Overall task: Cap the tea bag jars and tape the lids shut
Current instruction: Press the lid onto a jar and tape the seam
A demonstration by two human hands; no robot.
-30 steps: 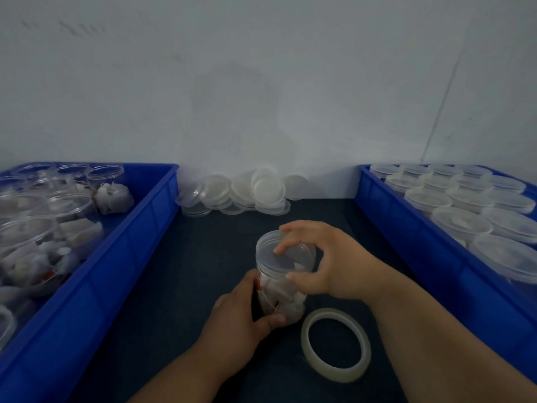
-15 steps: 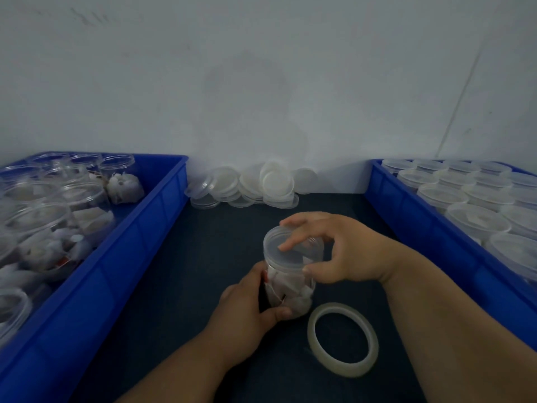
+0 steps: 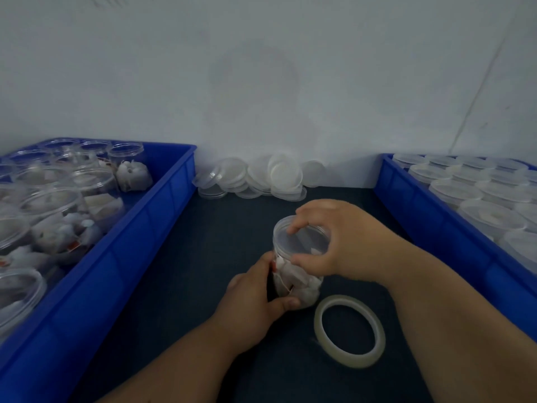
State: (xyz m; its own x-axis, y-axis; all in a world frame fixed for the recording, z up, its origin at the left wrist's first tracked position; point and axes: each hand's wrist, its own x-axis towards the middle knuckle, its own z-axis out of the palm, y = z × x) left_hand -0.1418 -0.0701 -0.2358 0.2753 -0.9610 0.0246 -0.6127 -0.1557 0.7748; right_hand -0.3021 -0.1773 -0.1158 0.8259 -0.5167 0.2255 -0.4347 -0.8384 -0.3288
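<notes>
Right hand (image 3: 345,242) grips lid (image 3: 302,238) atop jar (image 3: 296,280); left hand (image 3: 252,303) grips jar.

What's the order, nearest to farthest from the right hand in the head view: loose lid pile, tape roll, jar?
1. jar: centre, gripped at its top by the right hand.
2. tape roll: lying flat just in front of the jar.
3. loose lid pile: far back, centre.

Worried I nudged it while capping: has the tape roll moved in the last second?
No: the tape roll keeps its spot between the jar and the right bin; only the camera shifted.
</notes>
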